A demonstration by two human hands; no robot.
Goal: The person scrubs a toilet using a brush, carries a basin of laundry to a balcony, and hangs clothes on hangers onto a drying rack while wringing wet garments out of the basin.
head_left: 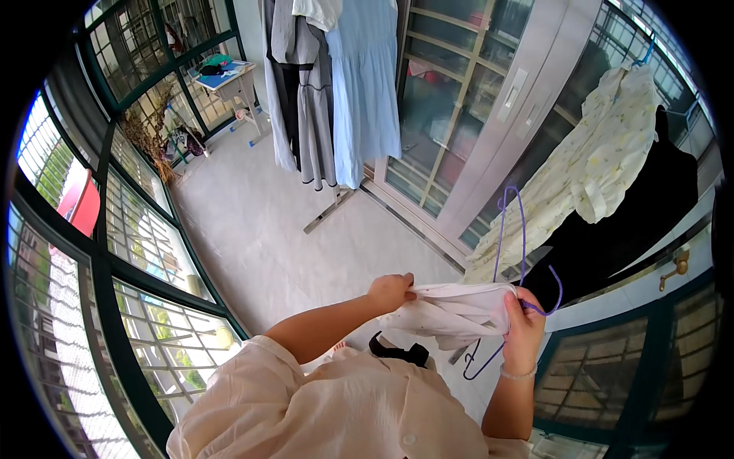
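Observation:
A pale whitish garment (459,310) is stretched between my two hands in front of my body. My left hand (393,294) is closed around its left end. At the other end, my right hand (524,325) grips the cloth, thumb over the edge. Purple wire hangers (556,281) stick out beside and above the right hand; it seems to hold them too, though its fingers hide where they meet. A dark hanger hook (470,375) shows below the garment. A black strap-like piece (399,352) lies close to my shirt front, its kind unclear.
Grey and blue dresses (365,92) hang ahead on a rack with a metal foot (329,210). To the right hang a pale floral garment (589,161) and a black one (650,206). Barred windows line the left; a small desk (225,76) stands far back.

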